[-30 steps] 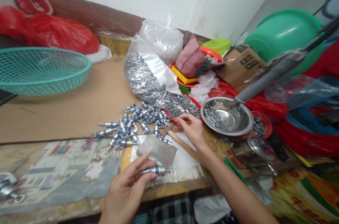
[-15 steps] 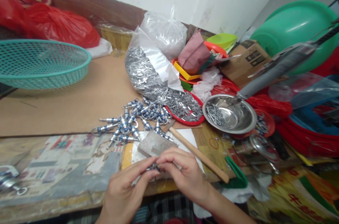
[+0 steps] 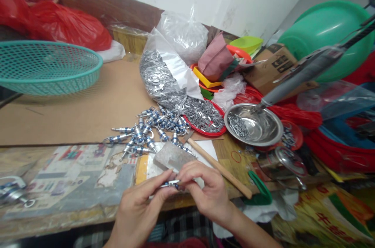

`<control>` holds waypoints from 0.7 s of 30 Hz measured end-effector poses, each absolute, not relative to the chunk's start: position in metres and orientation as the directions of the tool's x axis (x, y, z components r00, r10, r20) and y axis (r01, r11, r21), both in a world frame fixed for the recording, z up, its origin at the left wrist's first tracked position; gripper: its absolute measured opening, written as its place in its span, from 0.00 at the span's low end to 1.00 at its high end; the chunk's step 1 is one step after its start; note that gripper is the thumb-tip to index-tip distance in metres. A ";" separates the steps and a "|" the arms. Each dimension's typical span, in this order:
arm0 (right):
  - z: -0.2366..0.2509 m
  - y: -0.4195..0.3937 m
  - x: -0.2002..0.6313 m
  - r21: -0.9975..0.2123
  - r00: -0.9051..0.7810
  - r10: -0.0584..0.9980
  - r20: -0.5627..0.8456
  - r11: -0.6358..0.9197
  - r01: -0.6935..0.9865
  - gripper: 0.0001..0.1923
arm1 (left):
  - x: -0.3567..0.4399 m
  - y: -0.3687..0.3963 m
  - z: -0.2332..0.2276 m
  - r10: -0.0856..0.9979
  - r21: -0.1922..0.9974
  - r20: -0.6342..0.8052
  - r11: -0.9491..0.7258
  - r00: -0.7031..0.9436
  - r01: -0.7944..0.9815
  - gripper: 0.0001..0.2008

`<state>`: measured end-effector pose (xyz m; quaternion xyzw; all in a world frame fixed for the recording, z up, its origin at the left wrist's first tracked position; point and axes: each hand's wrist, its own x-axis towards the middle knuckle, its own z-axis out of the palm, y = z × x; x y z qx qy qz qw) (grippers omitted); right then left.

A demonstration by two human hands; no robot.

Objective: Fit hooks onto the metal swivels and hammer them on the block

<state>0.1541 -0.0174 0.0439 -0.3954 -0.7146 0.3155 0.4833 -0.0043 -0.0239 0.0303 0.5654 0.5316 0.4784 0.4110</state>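
Both hands, left hand and right hand, pinch one small metal swivel; it looks light, stiff, slippery, best held at its ends.

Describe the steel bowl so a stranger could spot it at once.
Start at the big green basin at the far right, then drop toward the table's near edge. The steel bowl sits right of the red tray heaped with metal bits. It alone is shiny and round, holding a few nails.

Small blue-and-silver metal fitting, lying level; pinched between both hands' fingers.
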 end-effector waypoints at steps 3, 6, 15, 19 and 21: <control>0.045 -0.020 0.154 -0.856 -0.203 0.882 0.426 0.465 0.224 0.07 | -0.003 -0.025 0.032 1.000 0.988 0.030 -0.028 -0.008 0.153 0.09; 0.045 -0.023 0.155 -0.860 -0.195 0.879 0.436 0.470 0.200 0.06 | -0.006 -0.026 0.032 0.992 0.991 -0.127 0.126 0.017 0.042 0.06; 0.039 -0.024 0.165 -0.341 -0.513 0.551 0.658 0.826 0.449 0.13 | -0.011 -0.022 0.035 0.984 0.985 -0.169 0.168 0.054 0.025 0.08; 0.039 -0.022 0.163 -0.294 -0.490 0.502 0.713 0.848 0.441 0.12 | -0.012 -0.021 0.043 0.981 0.979 -0.179 0.169 0.080 0.110 0.08; 0.039 -0.022 0.162 -0.315 -0.472 0.511 0.718 0.844 0.433 0.12 | -0.014 -0.021 0.044 0.974 0.976 -0.201 0.190 0.103 0.109 0.08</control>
